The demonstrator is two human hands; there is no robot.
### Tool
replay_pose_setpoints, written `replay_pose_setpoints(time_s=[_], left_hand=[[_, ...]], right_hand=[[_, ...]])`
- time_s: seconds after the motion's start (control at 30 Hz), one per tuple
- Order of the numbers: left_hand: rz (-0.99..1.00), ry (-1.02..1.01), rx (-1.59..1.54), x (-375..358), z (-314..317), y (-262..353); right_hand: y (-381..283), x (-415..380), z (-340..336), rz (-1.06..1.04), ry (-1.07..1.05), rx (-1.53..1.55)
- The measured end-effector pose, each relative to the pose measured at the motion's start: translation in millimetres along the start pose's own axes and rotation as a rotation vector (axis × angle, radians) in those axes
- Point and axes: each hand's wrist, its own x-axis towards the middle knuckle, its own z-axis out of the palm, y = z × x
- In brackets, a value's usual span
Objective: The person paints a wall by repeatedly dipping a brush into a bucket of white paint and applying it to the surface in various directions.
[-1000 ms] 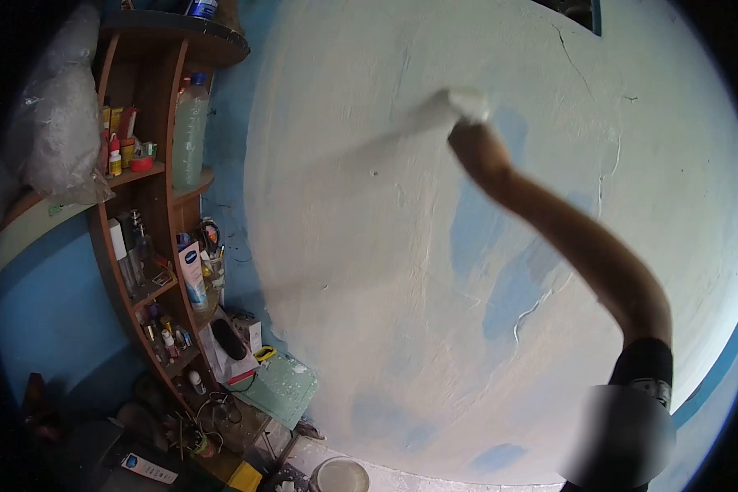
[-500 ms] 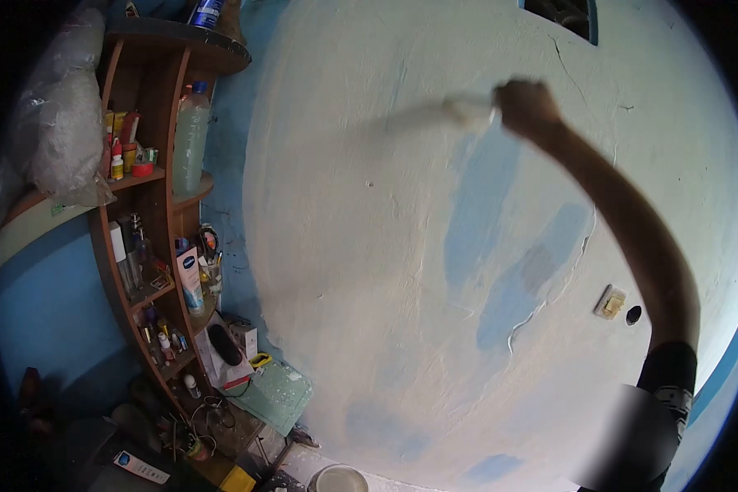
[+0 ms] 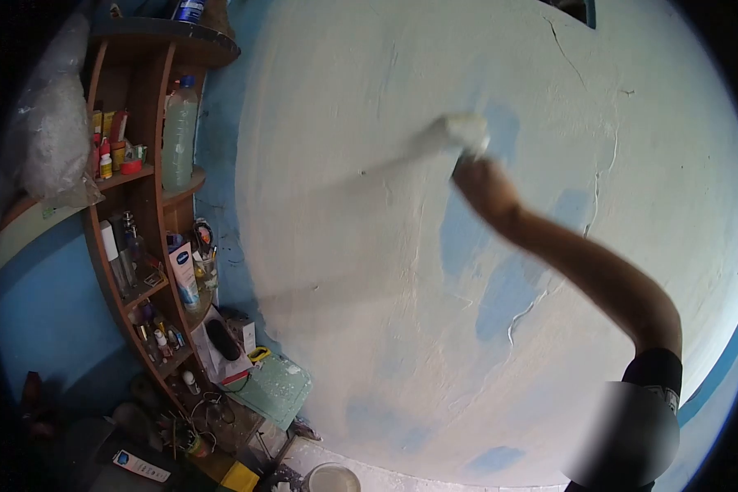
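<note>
One raised hand, my right hand point(image 3: 490, 190), is closed round the handle of a paint roller point(image 3: 465, 129). The roller's pale head lies at the wall point(image 3: 328, 238), at the upper end of a blue patch, slightly blurred. Whitish paint covers much of the wall, with several blue patches showing through it. My bare forearm runs down to a dark sleeve at the lower right. My left hand does not show.
Brown shelves point(image 3: 157, 123) with bottles and tubes stand at the left, beside a plastic-wrapped bundle point(image 3: 57, 148). A round container point(image 3: 333, 478) sits at the bottom. A switch box, seen earlier, is hidden behind my arm.
My right hand has moved down and to the left with the roller. The arm now reaches lower across the wall, and the view has shifted slightly.
</note>
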Motion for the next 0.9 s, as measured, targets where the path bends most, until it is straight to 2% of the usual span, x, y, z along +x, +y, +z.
replay_pose_setpoints(time_s=[0.07, 0.1, 0.13, 0.17, 0.2, 0.27, 0.33, 0.37, 0.4, 0.43, 0.47, 0.5, 0.53, 0.63, 0.67, 0.73, 0.77, 0.8, 0.87, 0.9], left_hand=[[-0.005, -0.030, -0.025, 7.0, -5.4, -6.5], [-0.016, -0.071, -0.069, 15.9, -12.9, -16.6], [-0.039, -0.143, -0.159, 32.4, -26.1, -32.5], [-0.081, -0.234, -0.272, 48.1, -42.7, -53.0], [-0.050, -0.178, -0.177, 41.8, -33.3, -43.2], [0.005, -0.091, -0.025, 16.5, -9.1, -15.4], [0.028, -0.070, 0.019, 6.3, -3.5, -6.8], [0.033, -0.066, 0.029, 4.4, -2.4, -6.2], [0.034, -0.067, 0.035, 3.5, -1.5, -6.6], [0.034, -0.066, 0.041, 1.9, -1.0, -7.6], [0.036, -0.064, 0.049, -0.2, -0.7, -8.0], [0.039, -0.060, 0.058, -1.8, 0.4, -8.1], [0.042, -0.055, 0.061, -3.2, 1.6, -8.3], [0.049, -0.043, 0.076, -6.3, 4.9, -8.2], [0.050, -0.038, 0.079, -7.2, 5.7, -6.9], [0.054, -0.023, 0.083, -9.3, 7.3, -6.0], [0.057, -0.016, 0.084, -11.2, 8.3, -6.2], [0.058, -0.005, 0.085, -12.5, 8.8, -5.2], [0.054, 0.011, 0.090, -16.3, 10.1, -4.8], [0.051, 0.018, 0.096, -17.7, 10.1, -4.3]], right_hand=[[-68.9, -45.4, -20.0, -0.171, 0.007, -0.050], [-85.6, -63.0, -46.4, -0.468, -0.076, -0.047], [-122.4, -79.2, -53.6, -0.556, -0.074, -0.173], [-147.9, -93.3, -62.1, -0.535, -0.038, 0.001], [-166.9, -102.5, -72.7, -0.509, -0.002, 0.177], [-191.2, -98.2, -94.2, -0.344, -0.390, 0.599], [-188.9, -95.0, -84.3, -0.278, -0.503, 0.862], [-181.8, -90.4, -68.3, -0.218, -0.517, 0.943], [-145.4, -72.5, -66.4, -0.125, -0.609, 0.960], [-121.2, -64.7, -43.3, 0.020, -0.563, 1.012], [-80.2, -52.9, -33.1, 0.015, -0.520, 0.919], [-41.6, -32.3, -28.2, 0.047, -0.640, 0.777], [-13.0, -22.1, -6.7, 0.103, -0.539, 0.647], [97.1, 17.6, -12.8, 0.283, -0.389, 0.379], [124.2, 27.9, -12.7, 0.359, -0.274, 0.284], [174.2, 47.9, -7.1, 0.428, -0.064, 0.062], [201.0, 57.6, 18.6, 0.437, -0.011, -0.077], [215.1, 56.5, 31.5, 0.326, 0.098, -0.278], [206.7, 48.1, 55.4, 0.376, 0.069, -0.120], [183.2, 36.1, 60.2, 0.299, 0.153, -0.064]])
